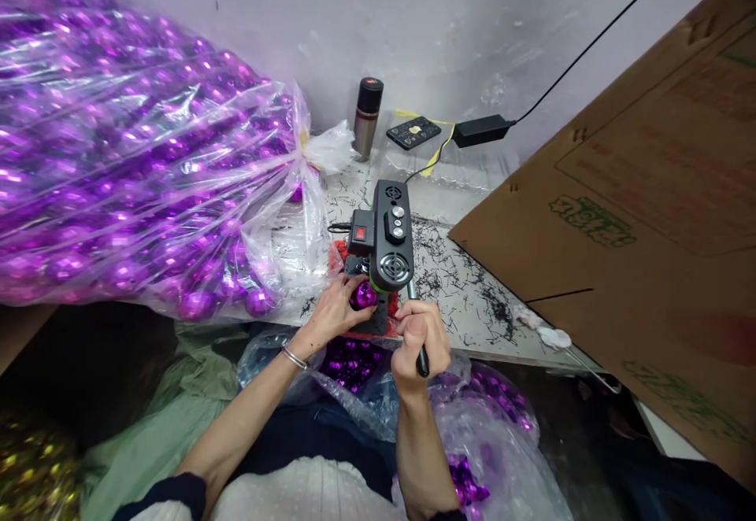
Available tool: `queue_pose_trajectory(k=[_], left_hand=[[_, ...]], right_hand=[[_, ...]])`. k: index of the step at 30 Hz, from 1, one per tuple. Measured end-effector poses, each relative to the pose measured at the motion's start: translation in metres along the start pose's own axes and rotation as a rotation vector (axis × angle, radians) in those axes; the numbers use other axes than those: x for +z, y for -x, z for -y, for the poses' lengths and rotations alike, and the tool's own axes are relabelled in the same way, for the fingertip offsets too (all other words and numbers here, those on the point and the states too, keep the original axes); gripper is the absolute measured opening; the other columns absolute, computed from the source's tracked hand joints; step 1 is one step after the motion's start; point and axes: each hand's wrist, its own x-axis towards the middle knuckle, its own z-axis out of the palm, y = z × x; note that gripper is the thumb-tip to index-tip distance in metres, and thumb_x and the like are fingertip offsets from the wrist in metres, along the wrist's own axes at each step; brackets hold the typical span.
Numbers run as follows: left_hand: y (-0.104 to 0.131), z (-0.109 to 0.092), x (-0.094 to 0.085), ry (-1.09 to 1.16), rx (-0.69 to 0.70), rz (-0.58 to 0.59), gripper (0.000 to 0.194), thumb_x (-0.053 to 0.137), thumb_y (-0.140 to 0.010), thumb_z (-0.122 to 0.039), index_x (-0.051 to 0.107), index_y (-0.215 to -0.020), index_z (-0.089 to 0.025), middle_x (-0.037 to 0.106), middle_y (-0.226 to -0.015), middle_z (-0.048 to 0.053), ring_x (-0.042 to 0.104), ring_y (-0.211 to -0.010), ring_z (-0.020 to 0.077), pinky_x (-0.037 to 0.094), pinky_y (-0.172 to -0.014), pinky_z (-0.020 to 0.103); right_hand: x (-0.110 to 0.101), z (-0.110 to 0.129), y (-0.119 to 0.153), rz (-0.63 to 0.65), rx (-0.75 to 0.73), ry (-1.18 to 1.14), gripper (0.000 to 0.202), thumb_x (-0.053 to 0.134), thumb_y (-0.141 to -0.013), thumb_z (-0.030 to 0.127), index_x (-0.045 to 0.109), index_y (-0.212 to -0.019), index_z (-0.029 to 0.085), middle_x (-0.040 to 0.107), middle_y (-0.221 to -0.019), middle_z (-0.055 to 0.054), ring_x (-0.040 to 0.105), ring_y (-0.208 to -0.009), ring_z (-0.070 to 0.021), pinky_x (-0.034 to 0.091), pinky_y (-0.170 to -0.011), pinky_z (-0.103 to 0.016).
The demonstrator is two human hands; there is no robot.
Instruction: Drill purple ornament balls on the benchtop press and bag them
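Observation:
My left hand (341,308) pinches a shiny purple faceted ball (364,294) under the head of a small black bench machine (393,234). My right hand (420,340) is wrapped around the black-tipped lever (412,291) on the machine's right side. A red switch shows on the box at the machine's left. Beneath the machine lies a dark base plate (373,324) on a red mat (393,310). The machine head hides the top of the ball.
A large clear bag of purple balls (135,167) fills the left. Behind stand a flask (367,116), a dark patterned pad (413,133) and a power adapter (481,131). Black scraps litter the table (466,332). A cardboard box (643,214) leans in at the right.

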Motion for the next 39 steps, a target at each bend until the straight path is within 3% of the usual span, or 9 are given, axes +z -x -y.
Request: queue_pose_trajectory(k=[5,10,22,28,39], left_hand=[[0.005,0.006,0.019,0.103,0.036,-0.062,0.064,0.093,-0.088,-0.036,0.068,-0.146,-0.023,0.073,-0.137,0.013,0.071,-0.127,0.0340,0.059,-0.111,0.050],[0.016,0.013,0.034,0.130,0.024,-0.167,0.065,0.093,-0.090,-0.040,0.066,-0.147,-0.022,0.078,-0.133,0.012,0.074,-0.124,0.0336,0.059,-0.109,0.049],[0.015,0.020,0.024,0.167,0.109,-0.077,0.057,0.087,-0.096,-0.044,0.068,-0.146,-0.024,0.078,-0.128,0.012,0.071,-0.119,0.0327,0.059,-0.107,0.050],[0.015,0.018,0.023,0.187,0.124,-0.073,0.063,0.087,-0.097,-0.041,0.064,-0.152,-0.024,0.077,-0.132,0.013,0.071,-0.122,0.0331,0.059,-0.109,0.052],[0.016,0.017,0.024,0.189,0.126,-0.089,0.063,0.088,-0.096,-0.038,0.064,-0.152,-0.023,0.078,-0.133,0.013,0.073,-0.123,0.0323,0.060,-0.109,0.050]], right_hand=[[-0.001,-0.001,0.002,0.009,0.010,0.006,0.035,0.045,-0.110,0.012,0.056,-0.079,0.025,0.063,-0.074,0.002,0.065,-0.069,-0.0137,0.049,-0.063,-0.030],[-0.002,-0.001,0.003,0.015,0.007,0.005,0.034,0.046,-0.110,0.012,0.055,-0.080,0.025,0.064,-0.075,0.002,0.064,-0.069,-0.0132,0.048,-0.063,-0.030],[0.002,-0.013,0.020,-0.007,0.000,0.021,0.035,0.042,-0.112,0.016,0.057,-0.082,0.025,0.066,-0.080,0.001,0.065,-0.071,-0.0134,0.051,-0.066,-0.030],[0.011,-0.025,0.029,-0.069,-0.086,0.003,0.038,0.040,-0.114,0.019,0.055,-0.080,0.025,0.063,-0.078,0.003,0.063,-0.068,-0.0128,0.052,-0.066,-0.030],[0.018,-0.034,0.040,-0.125,-0.082,0.016,0.038,0.039,-0.114,0.023,0.054,-0.079,0.026,0.060,-0.076,0.003,0.059,-0.064,-0.0143,0.057,-0.072,-0.036]])
